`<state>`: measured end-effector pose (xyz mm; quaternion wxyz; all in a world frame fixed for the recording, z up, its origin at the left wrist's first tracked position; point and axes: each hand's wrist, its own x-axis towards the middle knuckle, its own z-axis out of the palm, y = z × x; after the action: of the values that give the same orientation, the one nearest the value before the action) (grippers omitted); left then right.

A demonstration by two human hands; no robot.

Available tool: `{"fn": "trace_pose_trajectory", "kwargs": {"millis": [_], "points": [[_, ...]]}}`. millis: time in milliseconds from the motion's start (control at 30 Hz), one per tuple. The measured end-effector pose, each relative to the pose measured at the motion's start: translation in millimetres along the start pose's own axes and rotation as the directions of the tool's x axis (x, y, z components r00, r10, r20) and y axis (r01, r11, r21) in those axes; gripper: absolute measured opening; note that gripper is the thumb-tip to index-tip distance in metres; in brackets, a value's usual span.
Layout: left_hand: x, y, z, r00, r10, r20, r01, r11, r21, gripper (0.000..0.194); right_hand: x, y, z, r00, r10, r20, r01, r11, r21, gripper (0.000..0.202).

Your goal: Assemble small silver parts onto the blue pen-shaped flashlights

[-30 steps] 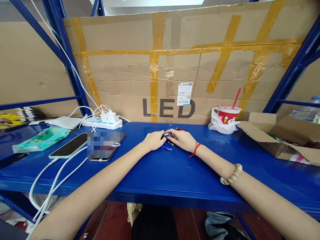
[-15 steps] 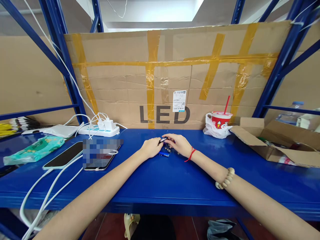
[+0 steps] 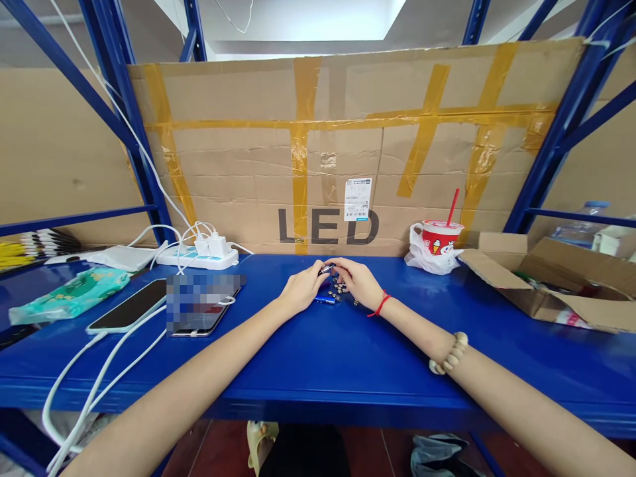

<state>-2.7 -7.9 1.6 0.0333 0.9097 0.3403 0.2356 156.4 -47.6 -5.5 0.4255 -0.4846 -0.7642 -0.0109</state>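
Over the back middle of the blue table (image 3: pixel 318 358), my left hand (image 3: pixel 301 288) is closed in a pinch on a small dark, shiny cylinder-like piece (image 3: pixel 325 269). My right hand (image 3: pixel 358 281) meets it there, thumb and fingers closed at the piece's other end. Fingers cover much of this piece, and its exact kind does not show. Several tiny metal parts (image 3: pixel 340 287) lie on the table beneath and between the hands. In front of them rests a short blue tube-like piece (image 3: pixel 325 300).
Two phones, a black one (image 3: pixel 130 307) and another (image 3: pixel 199 324), lie at left with white cables. Behind them is a power strip (image 3: pixel 199 257). A red cup (image 3: pixel 440 238) in a plastic bag and an open cardboard box (image 3: pixel 556 298) stand at right. Cardboard (image 3: pixel 238 165) walls the back.
Both hands have lifted slightly with the dark piece, and its angle has flattened. More of the tiny metal parts beneath now shows.
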Motion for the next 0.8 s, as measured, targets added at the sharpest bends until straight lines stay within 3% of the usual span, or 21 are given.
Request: {"fn": "trace_pose_trajectory", "kwargs": {"millis": [133, 367, 800], "points": [[0, 1, 0.8, 0.996, 0.061, -0.066, -0.060, 0.998, 0.010, 0.025, 0, 2, 0, 0.999, 0.010, -0.037, -0.010, 1.000, 0.001, 0.031], [1, 0, 4.0, 0.993, 0.063, -0.100, -0.054, 0.994, 0.090, 0.025, 1, 1, 0, 0.996, -0.012, -0.086, 0.008, 0.999, -0.044, 0.027], [0, 6, 0.0, 0.999, -0.042, -0.026, 0.045, 0.994, 0.102, 0.027, -1, -5, -3, 0.984, 0.120, -0.128, -0.130, 0.989, -0.072, 0.025]]}}
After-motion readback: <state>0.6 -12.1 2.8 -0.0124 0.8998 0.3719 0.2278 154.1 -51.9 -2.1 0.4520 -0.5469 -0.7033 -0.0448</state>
